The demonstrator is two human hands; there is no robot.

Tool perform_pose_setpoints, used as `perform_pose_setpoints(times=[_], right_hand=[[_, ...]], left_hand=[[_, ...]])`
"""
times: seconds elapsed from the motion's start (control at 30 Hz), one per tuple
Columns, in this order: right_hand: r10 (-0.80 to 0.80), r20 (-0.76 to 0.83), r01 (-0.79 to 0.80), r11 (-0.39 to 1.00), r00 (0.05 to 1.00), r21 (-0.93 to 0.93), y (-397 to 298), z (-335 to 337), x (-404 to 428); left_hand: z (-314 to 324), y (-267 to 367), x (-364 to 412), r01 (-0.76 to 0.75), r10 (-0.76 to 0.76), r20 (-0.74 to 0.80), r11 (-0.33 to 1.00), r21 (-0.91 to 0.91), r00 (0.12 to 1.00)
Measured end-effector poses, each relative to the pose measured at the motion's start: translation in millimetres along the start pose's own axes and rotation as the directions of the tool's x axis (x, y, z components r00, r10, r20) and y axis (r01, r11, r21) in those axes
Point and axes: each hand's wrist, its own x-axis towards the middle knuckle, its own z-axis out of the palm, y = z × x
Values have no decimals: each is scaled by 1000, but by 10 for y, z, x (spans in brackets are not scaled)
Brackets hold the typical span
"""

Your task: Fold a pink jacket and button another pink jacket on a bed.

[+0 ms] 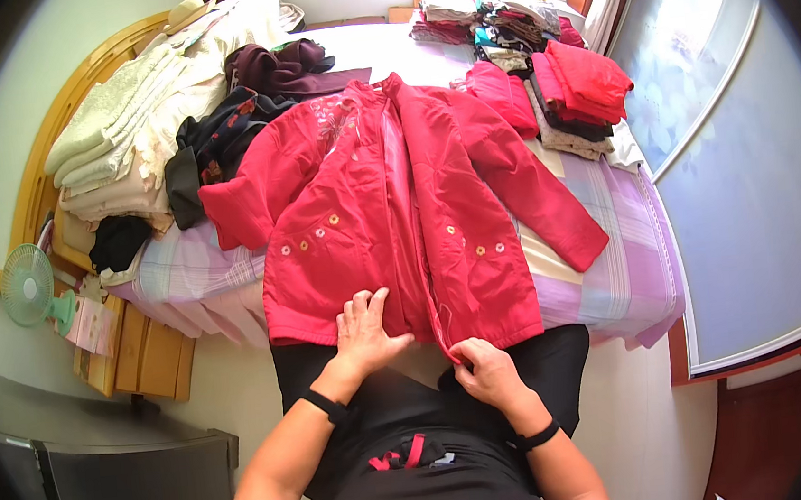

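A red padded jacket (pixel 329 256) with small flower trims and embroidery near one shoulder lies spread over the bed, front parted down the middle. Its collar points away from me and its hem hangs at the near edge. My left hand (pixel 365 332) rests on the lower left front panel, fingers apart and holding nothing. Between thumb and fingers, my right hand (pixel 486 371) pinches the bottom corner of the right front edge. One sleeve is bent at the left; the other stretches out to the lower right.
Folded pale bedding (pixel 105 140) and dark clothes (pixel 233 129) are heaped at the left. Folded garments (pixel 586 84) stand stacked at the right, with more clothing piles (pixel 495 20) behind. A green fan (pixel 28 286) is beside a wooden bedside cabinet (pixel 156 357). A sliding-door wardrobe (pixel 748 219) borders the right.
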Motion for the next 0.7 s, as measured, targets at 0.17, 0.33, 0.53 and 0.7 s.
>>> perform_pose_setpoints(times=[0.17, 0.33, 0.53, 0.7], right_hand=[[55, 46, -52, 997, 997, -50, 59, 85, 14], [54, 130, -47, 997, 990, -62, -16, 86, 16], [80, -39, -72, 984, 996, 160, 43, 40, 376], [39, -137, -28, 997, 990, 78, -44, 120, 1068]], left_hand=[[-7, 124, 239, 126, -129, -58, 990, -63, 990], [147, -83, 465, 99, -133, -186, 978, -184, 973], [24, -502, 481, 168, -159, 105, 467, -868, 982], [-76, -522, 491, 180, -168, 121, 400, -899, 978]])
